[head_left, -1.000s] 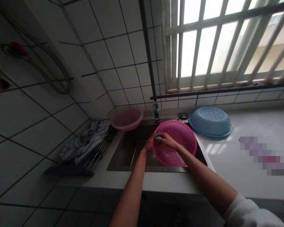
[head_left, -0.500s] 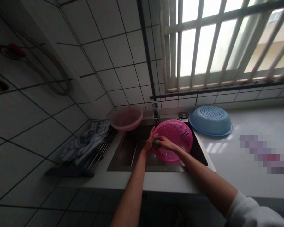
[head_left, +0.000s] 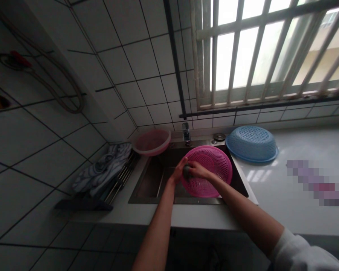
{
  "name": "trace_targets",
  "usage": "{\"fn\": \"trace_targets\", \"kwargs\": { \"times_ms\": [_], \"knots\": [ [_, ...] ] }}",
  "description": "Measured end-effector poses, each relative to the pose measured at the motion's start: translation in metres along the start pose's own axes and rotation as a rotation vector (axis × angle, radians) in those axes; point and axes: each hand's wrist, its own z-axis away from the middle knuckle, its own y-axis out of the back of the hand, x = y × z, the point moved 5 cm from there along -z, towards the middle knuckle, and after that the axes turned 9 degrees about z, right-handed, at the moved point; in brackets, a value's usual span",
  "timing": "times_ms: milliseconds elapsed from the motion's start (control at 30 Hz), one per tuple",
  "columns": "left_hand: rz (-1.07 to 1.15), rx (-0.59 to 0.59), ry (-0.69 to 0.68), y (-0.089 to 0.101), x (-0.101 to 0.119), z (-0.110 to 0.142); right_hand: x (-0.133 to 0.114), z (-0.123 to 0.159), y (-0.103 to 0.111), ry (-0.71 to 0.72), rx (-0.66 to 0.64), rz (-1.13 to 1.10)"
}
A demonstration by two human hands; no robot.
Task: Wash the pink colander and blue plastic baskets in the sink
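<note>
A white sleeve [head_left: 295, 248] covers the upper part of the right arm at the lower right, and both bare forearms reach over the front edge of the white counter [head_left: 206, 215] to a steel sink [head_left: 162, 184] set into it. A bright pink colander [head_left: 210, 156] is held over the right part of the sink, its open side facing up. The left hand [head_left: 179, 171] grips the colander's left rim. The right hand [head_left: 197, 170] is closed around a small grey-green pad [head_left: 186, 171], pressed against the inside of the colander near that rim; its exact kind is too small to tell. Left of the sink, a striped towel [head_left: 109, 162] lies over a metal rack [head_left: 119, 183]. On the right, a pixelated patch hides something lying on the counter. Beyond the colander, an upturned blue basket [head_left: 251, 145] sits just beside the sink, near a round sink strainer [head_left: 219, 137]. A chrome faucet [head_left: 185, 131] stands at the back, right of a pale-rimmed pink basin [head_left: 152, 142]. Behind rise the tiled wall [head_left: 141, 64] and a barred window [head_left: 260, 56].
</note>
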Motion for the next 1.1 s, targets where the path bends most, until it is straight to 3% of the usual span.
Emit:
{"fn": "trace_targets", "kwargs": {
  "times_ms": [67, 133, 167, 267, 333, 367, 467, 533, 567, 667, 733, 800, 933, 1000, 1100],
  "knots": [
    [0.007, -0.058, 0.003, -0.005, -0.001, -0.001, 0.003, 0.0, 0.021, -0.05, 0.288, 0.075],
    [0.021, -0.092, 0.0, -0.009, -0.002, -0.001, 0.005, 0.001, 0.032, -0.073, 0.426, 0.092],
    [0.021, -0.09, -0.006, -0.008, -0.002, -0.001, 0.005, 0.0, 0.029, -0.065, 0.377, 0.065],
    [-0.008, -0.035, -0.025, -0.003, 0.0, 0.0, 0.002, -0.002, 0.001, 0.001, -0.03, -0.052],
    [-0.016, -0.009, -0.022, 0.0, 0.0, 0.001, 0.0, -0.001, -0.007, 0.029, -0.136, -0.068],
    [-0.005, -0.012, -0.017, -0.001, 0.0, 0.001, 0.001, -0.002, -0.003, 0.034, -0.07, -0.053],
    [0.049, -0.069, -0.011, -0.007, -0.001, 0.002, 0.004, 0.0, 0.028, 0.0, 0.344, 0.036],
    [0.073, -0.089, -0.006, -0.009, -0.002, 0.002, 0.005, 0.002, 0.036, -0.023, 0.448, 0.058],
    [0.073, -0.084, 0.001, -0.008, -0.003, 0.001, 0.004, 0.001, 0.031, -0.024, 0.391, 0.037],
    [0.021, -0.037, 0.005, 0.0, -0.003, 0.0, -0.002, 0.001, 0.001, 0.014, 0.025, -0.06],
    [-0.022, -0.01, -0.008, 0.003, -0.003, -0.001, -0.006, 0.003, -0.008, 0.033, -0.092, -0.08],
    [-0.03, -0.012, -0.019, 0.001, -0.002, 0.0, -0.006, 0.001, 0.003, 0.03, 0.0, -0.07],
    [-0.005, -0.078, -0.025, -0.007, -0.002, 0.002, 0.0, -0.002, 0.038, -0.04, 0.366, -0.032],
    [0.016, -0.056, 0.001, -0.005, -0.004, 0.002, 0.0, -0.002, 0.03, -0.048, 0.305, -0.057],
    [0.028, 0.039, 0.088, 0.007, -0.009, 0.001, -0.005, 0.001, -0.005, -0.014, -0.031, -0.128]
  ]
}}
